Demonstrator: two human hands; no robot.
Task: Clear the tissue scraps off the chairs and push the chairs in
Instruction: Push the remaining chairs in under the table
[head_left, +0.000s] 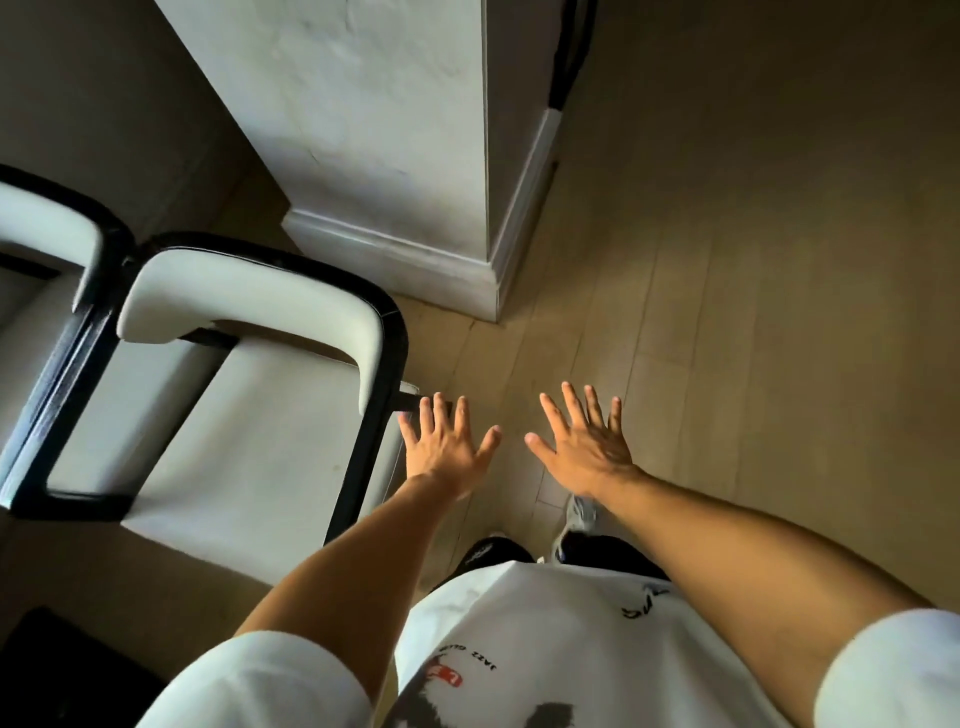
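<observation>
Pale wood-plank floor (753, 312), on which two white-cushioned, black-framed chairs (249, 415) are stood side by side near a white pillar base (395, 249).

The second chair (36, 270) at nine o'clock is cut off by the left edge, so only one end of its backrest and a strip of seat show. The nearer chair (249, 415) hides its own legs beneath the seat. The left hand (441, 447) covers part of that chair's seat corner; whether it touches cannot be told. The shoes (574, 519) at six o'clock lie mostly under the shirt (545, 649), whose print is too small to read in full.
</observation>
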